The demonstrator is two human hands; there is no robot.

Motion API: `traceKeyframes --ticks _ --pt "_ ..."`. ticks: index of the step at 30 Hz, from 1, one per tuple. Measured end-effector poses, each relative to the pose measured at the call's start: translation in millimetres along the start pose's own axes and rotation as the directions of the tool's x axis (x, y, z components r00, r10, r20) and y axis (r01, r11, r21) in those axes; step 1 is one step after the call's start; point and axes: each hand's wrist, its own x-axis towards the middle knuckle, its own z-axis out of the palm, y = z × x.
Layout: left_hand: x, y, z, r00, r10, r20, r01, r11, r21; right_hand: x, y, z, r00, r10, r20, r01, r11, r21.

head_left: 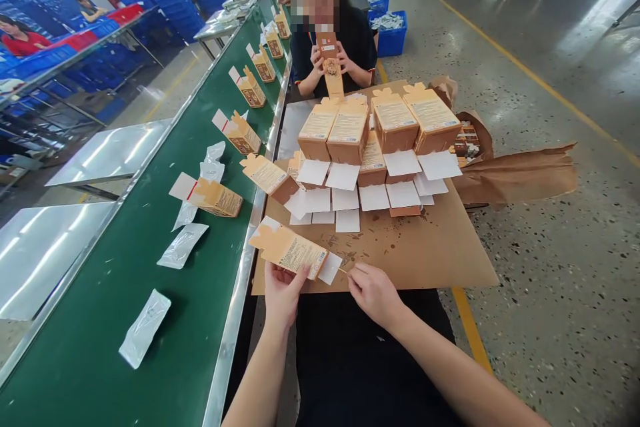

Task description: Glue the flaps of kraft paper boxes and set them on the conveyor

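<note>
My left hand (284, 290) grips a brown and cream paper carton (295, 250) from below, thumb on its printed side. The carton lies tilted above the cardboard sheet, its scalloped cream flaps toward the belt. A white flap (331, 268) sticks out of its right end. At that end my right hand (374, 290) is closed in a pinch on a thin edge that looks like another flap of the carton. Just beyond, a similar carton (270, 177) leans against a stack of cartons (345, 130) with white flaps hanging out toward me.
Along my left runs a green conveyor belt (165, 347) with a metal edge. Open cartons (215, 197) stand on it, with silver-white pouches (145, 328) between them. Across the cardboard-topped table (450, 240), a co-worker (360, 47) holds a carton. Torn brown paper (520, 177) juts out at right.
</note>
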Motion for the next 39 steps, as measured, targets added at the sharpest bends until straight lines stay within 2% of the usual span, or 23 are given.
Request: traceKeyframes --ticks 6,10,14,19,22,26,30,33,36,38,39 --pt "-12 4 0.0 0.985 0.174 -0.018 -0.167 0.964 0.206 0 8 -36 0.969 0.161 -0.189 -0.139 0.982 0.125" --pt "-11 -9 -3.2 0.979 0.203 -0.038 -0.18 0.928 0.326 -10 7 -57 0.944 0.236 -0.23 -0.201 0.966 0.165" --pt "-10 -22 -6.3 0.973 0.223 -0.063 -0.184 0.907 0.379 -17 4 -63 0.932 0.256 -0.257 -0.213 0.96 0.182" --pt "-5 -22 -10.4 0.977 0.209 -0.028 -0.18 0.894 0.41 -18 4 -59 0.934 0.252 -0.254 -0.207 0.959 0.191" --pt "1 -18 -14.5 0.989 0.147 -0.012 -0.133 0.922 0.363 -18 7 -57 0.929 0.266 -0.256 -0.218 0.955 0.2" --pt "9 -5 -17.2 0.994 0.073 -0.076 -0.062 0.988 0.139 -19 8 -57 0.921 0.271 -0.279 -0.22 0.954 0.202" --pt "9 15 -20.6 0.997 0.038 -0.07 -0.04 0.999 -0.024 -21 4 -60 0.918 0.266 -0.295 -0.207 0.954 0.217" --pt "17 31 -40.9 0.979 0.134 -0.154 -0.13 0.991 0.037 -23 3 -63 0.919 0.256 -0.301 -0.19 0.954 0.231" --pt "38 43 -81.6 0.89 0.286 -0.355 -0.218 0.951 0.219 -24 6 -68 0.92 0.247 -0.303 -0.182 0.957 0.228" --pt "55 48 -111.6 0.83 0.309 -0.464 -0.141 0.922 0.361 -22 10 -70 0.921 0.244 -0.302 -0.18 0.958 0.225" --pt "63 49 -124.7 0.819 0.287 -0.498 -0.058 0.903 0.425 -21 12 -71 0.922 0.244 -0.301 -0.18 0.958 0.224"
